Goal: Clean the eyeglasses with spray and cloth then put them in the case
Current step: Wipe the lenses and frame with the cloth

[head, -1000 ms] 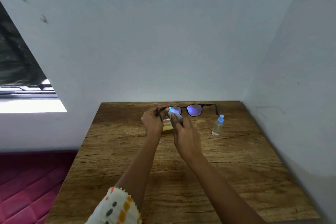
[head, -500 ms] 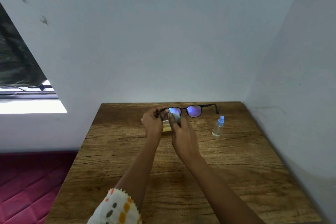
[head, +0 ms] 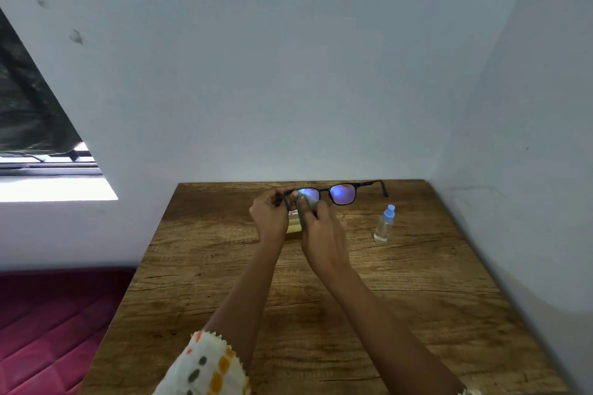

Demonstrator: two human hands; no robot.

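A person's left hand (head: pixel 269 213) pinches the left end of a pair of black-framed eyeglasses (head: pixel 333 194), fingers closed on the frame near the hinge, while the right hand (head: pixel 322 234) presses a small pale cloth (head: pixel 303 202) between thumb and fingers against the lens nearest the left hand. The glasses are held up above the far middle of a wooden table (head: pixel 417 298), lenses facing the wearer and catching a blue-violet sheen; the free temple arm sticks out to the right, open, its tip hanging over the table's far edge. Just under the two hands, mostly hidden by them, lies a pale yellow object (head: pixel 293 227) on the tabletop; what it is cannot be told, and a strip of marking on its top is too small to read. To the right of the hands, well apart from them, a small clear spray bottle (head: pixel 384 224) with a light blue cap stands upright, clear liquid showing in its lower part; no label can be made out. A white sleeve (head: pixel 205 365) with orange and grey spots covers the left upper arm. The table sits in a corner of pale walls, with a red quilted surface (head: pixel 48 330) at lower left.
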